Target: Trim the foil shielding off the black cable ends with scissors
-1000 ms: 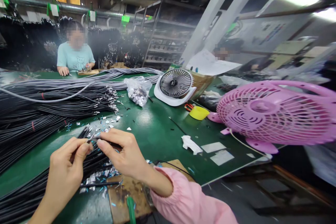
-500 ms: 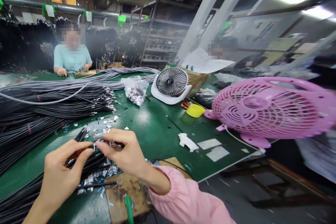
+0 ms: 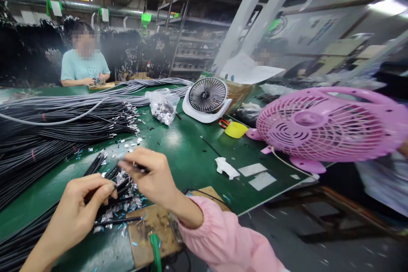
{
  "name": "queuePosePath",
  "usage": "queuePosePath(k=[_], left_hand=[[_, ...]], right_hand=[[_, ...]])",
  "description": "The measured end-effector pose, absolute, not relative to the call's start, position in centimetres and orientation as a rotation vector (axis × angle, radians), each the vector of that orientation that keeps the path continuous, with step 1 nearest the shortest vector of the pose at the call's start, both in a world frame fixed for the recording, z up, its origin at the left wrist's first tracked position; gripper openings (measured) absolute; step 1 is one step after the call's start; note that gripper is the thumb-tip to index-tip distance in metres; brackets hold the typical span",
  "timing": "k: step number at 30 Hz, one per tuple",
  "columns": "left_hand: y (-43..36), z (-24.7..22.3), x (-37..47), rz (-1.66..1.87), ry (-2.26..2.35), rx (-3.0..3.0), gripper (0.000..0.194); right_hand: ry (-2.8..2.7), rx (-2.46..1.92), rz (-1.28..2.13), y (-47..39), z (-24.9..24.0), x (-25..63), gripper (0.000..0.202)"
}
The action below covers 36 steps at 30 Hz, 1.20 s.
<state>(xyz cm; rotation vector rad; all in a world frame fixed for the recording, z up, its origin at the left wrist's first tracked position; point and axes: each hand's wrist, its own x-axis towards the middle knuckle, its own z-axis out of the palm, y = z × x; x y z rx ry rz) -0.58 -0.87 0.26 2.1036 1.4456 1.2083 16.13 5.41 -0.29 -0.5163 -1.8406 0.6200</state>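
My left hand (image 3: 84, 204) is closed in a pinch on the end of a black cable (image 3: 120, 183), whose tip shows just past the thumb. My right hand (image 3: 151, 172), above and to the right, has its fingers curled round a small dark tool (image 3: 141, 167); its kind is mostly hidden. The two hands are apart. Beneath them lie more black cables (image 3: 95, 164) with stripped, silvery ends. Bits of foil and blue scraps (image 3: 135, 201) are scattered around them.
A stained wooden board (image 3: 143, 244) with a green handle (image 3: 155, 248) sits at the table's front edge. Bundled cables (image 3: 63, 129) fill the left. A plastic bag (image 3: 163, 106), a white fan (image 3: 207, 97), yellow tape (image 3: 236, 130) and a pink fan (image 3: 318, 125) stand farther off. A co-worker (image 3: 84, 66) sits opposite.
My fingertips, close together over the cable end before, have separated. The right hand has lifted slightly; the left has shifted a little to the right and down. The co-worker's hands have come together.
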Motion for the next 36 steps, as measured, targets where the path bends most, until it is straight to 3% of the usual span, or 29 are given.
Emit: queuePosePath(k=[6,10,18,23,27,30,36], left_hand=[[-0.7,-0.2,-0.1,1.261,1.634,2.070,0.034],[-0.5,-0.2,-0.3,1.308,1.643,1.880,0.040],[-0.6,-0.7,-0.4,1.525,1.702,1.897,0.025],[-0.7,0.2,-0.5,1.360,1.481,1.946,0.039],[-0.7,0.5,-0.5,1.114,1.347,1.930,0.047],[-0.5,0.4,-0.6,1.242,1.479,1.821,0.046],[-0.4,0.0,-0.7,1.422,1.561,1.730,0.045]], right_hand=[[-1.894,-0.482,0.605,5.5,-0.9,16.3,0.006],[-1.912,-0.404,0.525,5.8,-1.5,16.0,0.014],[-1.806,-0.698,0.962,5.6,-0.1,15.2,0.029],[-1.931,-0.599,0.717,5.6,-0.3,14.8,0.017],[-1.912,-0.798,0.611,6.6,-0.6,14.6,0.027],[-1.830,-0.851,0.589,6.5,-0.5,14.8,0.037],[-1.848,-0.615,0.675,5.4,-0.4,15.5,0.015]])
